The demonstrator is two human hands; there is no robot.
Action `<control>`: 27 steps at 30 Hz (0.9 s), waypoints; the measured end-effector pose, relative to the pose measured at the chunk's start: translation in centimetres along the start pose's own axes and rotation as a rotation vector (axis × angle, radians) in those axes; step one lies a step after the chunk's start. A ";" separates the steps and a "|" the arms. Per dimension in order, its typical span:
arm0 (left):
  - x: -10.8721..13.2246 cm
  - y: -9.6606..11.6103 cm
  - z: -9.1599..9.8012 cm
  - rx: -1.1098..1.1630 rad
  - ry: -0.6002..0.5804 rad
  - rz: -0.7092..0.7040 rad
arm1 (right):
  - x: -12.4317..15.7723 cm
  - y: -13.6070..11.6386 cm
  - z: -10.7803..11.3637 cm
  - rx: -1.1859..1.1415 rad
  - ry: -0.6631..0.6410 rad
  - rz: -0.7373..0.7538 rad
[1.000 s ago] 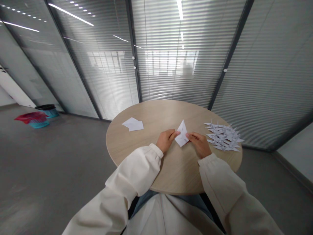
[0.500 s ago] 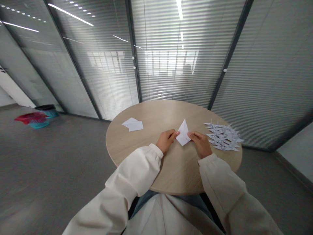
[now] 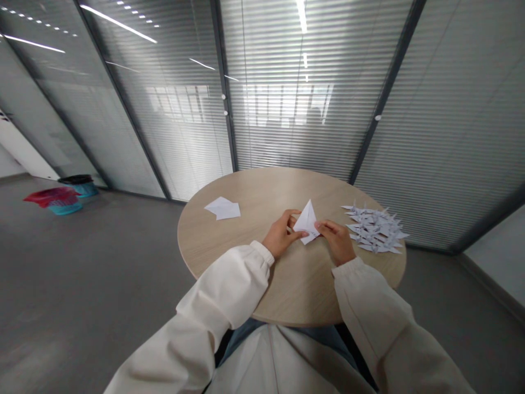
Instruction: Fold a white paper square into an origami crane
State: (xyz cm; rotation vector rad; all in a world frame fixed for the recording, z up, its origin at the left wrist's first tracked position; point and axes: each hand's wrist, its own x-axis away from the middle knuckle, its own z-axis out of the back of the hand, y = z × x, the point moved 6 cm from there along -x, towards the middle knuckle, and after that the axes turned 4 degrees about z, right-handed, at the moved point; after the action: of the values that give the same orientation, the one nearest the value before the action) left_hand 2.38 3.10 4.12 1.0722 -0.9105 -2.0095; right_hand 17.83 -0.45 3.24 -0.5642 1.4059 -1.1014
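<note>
Between my hands is a folded sheet of white paper (image 3: pixel 305 220), kite-shaped, its sharp tip pointing away from me and a crease running down its middle. My left hand (image 3: pixel 283 232) grips its left side, the thumb lying across the lower part and the forefinger up along the left edge. At the right edge, my right hand (image 3: pixel 335 238) pinches the paper between thumb and fingers. A small dark mark near the lower right edge is mostly covered. Both hands are just above the round wooden table (image 3: pixel 295 295).
To the right lies a pile of folded white paper cranes (image 3: pixel 375 229). Several loose white paper pieces (image 3: pixel 223 208) rest at the table's left. Two blue bins stand on the floor at far left, one with a red liner (image 3: pixel 51 196). Glass walls with blinds (image 3: pixel 287 142) rise behind the table.
My left thumb has moved down and right across the lower part of the paper, and the left fingers have spread up along its edge. The right hand has stayed in place.
</note>
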 end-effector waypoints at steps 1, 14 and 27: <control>0.0 0.0 -0.1 0.018 -0.005 -0.007 | 0.0 0.0 0.0 -0.002 -0.004 -0.002; -0.2 -0.1 0.3 0.016 0.030 -0.004 | 0.1 0.6 -0.9 -0.134 -0.093 -0.090; 0.0 -0.4 -0.2 -0.156 -0.032 0.026 | 0.1 1.8 -1.1 -0.118 -0.077 -0.172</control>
State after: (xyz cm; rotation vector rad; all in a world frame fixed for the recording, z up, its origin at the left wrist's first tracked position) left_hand 2.42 3.21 3.72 0.9403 -0.7656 -2.0443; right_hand 17.29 0.53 1.44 -0.8166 1.3811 -1.1243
